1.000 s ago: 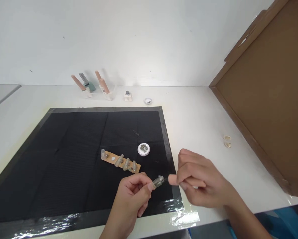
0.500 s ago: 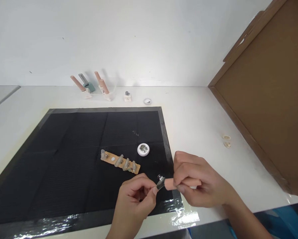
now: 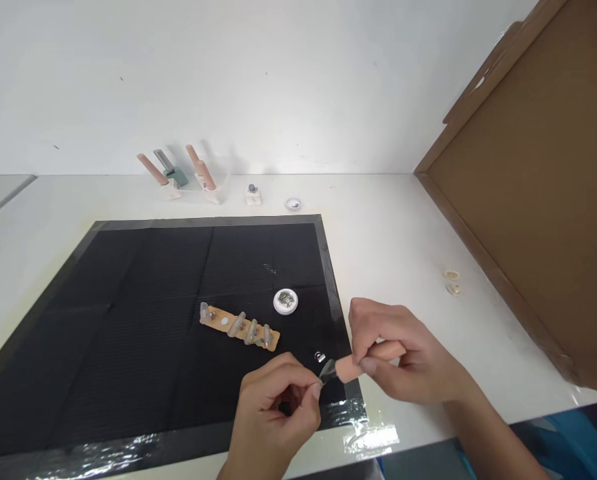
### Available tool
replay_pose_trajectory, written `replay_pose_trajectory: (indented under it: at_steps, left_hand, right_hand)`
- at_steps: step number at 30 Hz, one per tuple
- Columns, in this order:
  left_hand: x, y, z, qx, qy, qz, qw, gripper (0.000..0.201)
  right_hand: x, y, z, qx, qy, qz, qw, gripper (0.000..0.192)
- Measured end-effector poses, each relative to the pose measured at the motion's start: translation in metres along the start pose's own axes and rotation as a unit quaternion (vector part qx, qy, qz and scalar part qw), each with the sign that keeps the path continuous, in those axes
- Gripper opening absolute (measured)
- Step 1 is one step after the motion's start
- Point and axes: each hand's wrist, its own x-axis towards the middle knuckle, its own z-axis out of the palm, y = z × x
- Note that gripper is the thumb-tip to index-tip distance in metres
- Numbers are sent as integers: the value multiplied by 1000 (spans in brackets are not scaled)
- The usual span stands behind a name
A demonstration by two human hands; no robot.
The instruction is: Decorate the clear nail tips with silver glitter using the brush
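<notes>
My left hand (image 3: 278, 413) pinches a small grey clear-plastic piece (image 3: 327, 371) between thumb and fingers near the black mat's front right corner. My right hand (image 3: 403, 357) grips a short pink-handled tool (image 3: 363, 363), its blunt end touching that piece. Just behind the piece a tiny metal part (image 3: 320, 357) lies on the black mat (image 3: 128, 320). Farther left on the mat is a tan strip (image 3: 238, 327) carrying several similar grey pieces, with a small white dish (image 3: 285, 301) of metal bits behind it.
At the table's back stand pink-handled tools in white holders (image 3: 178, 175), a small white block (image 3: 252, 194) and a small cap (image 3: 293, 203). Two little rings (image 3: 452, 281) lie at the right. A brown cardboard panel (image 3: 538, 200) leans along the right side.
My right hand brought the pink tool's end up against the grey piece. Both hands shifted slightly right and nearer the front edge. The tiny metal part now lies uncovered on the mat.
</notes>
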Motion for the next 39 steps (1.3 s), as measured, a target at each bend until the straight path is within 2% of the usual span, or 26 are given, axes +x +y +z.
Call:
replay_pose_trajectory:
  at_steps: [2, 5, 8, 10, 12, 14, 17, 18, 21, 23, 25, 27, 29, 32, 34, 37, 39]
  left_hand:
    - [0, 0, -1, 1, 1, 5, 1000, 18]
    - [0, -1, -1, 0, 4, 11, 1000, 18]
    - [0, -1, -1, 1, 6, 22, 1000, 18]
    - [0, 0, -1, 2, 10, 35, 999, 18]
    - [0, 1, -1, 5, 13, 48, 999, 18]
    - [-1, 2, 1, 13, 16, 51, 998, 18]
    - [-3, 4, 6, 17, 50, 55, 997, 18]
    - [-4, 4, 8, 14, 65, 57, 996, 18]
    - [-5, 5, 12, 7, 89, 53, 995, 19]
    - [-5, 5, 12, 7, 91, 51, 995, 19]
    - [-5, 5, 10, 9, 78, 56, 995, 19]
    - [-4, 5, 8, 10, 65, 58, 996, 19]
    - [-2, 5, 6, 7, 55, 50, 997, 18]
    - [1, 4, 2, -19, 42, -4, 999, 16]
    - [2, 4, 1, -70, 21, -94, 993, 16]
    - [1, 4, 3, -174, 3, -252, 952, 20]
    - [-1, 5, 8, -212, 26, -314, 925, 25]
  right_hand:
    - [0, 1, -1, -20, 5, 23, 1000, 20]
    - [-1, 2, -3, -21, 57, 61, 996, 21]
    - [-1, 3, -3, 33, 33, 23, 999, 18]
    - [-2, 3, -3, 12, 25, 37, 999, 18]
    - [-2, 3, -2, -15, 49, 60, 997, 20]
    - [-2, 3, -2, 5, 63, 45, 997, 20]
    - [-1, 2, -1, 30, 19, 6, 999, 18]
    - [-1, 2, -1, 16, 10, 19, 1000, 19]
    - [0, 1, -2, -14, 58, 69, 996, 22]
    - [-1, 2, -3, 16, 67, 48, 997, 21]
    - [-1, 2, -4, 41, 33, 24, 998, 20]
    - [-2, 3, -4, 33, 17, 60, 998, 20]
    - [-2, 3, -6, 12, 47, 120, 992, 21]
    - [-2, 2, -8, -1, 93, 135, 987, 20]
    - [-2, 2, -9, -10, 98, 117, 988, 19]
    - [-2, 2, -10, -41, 106, 71, 991, 15]
    - [-3, 3, -10, -78, 103, 41, 991, 12]
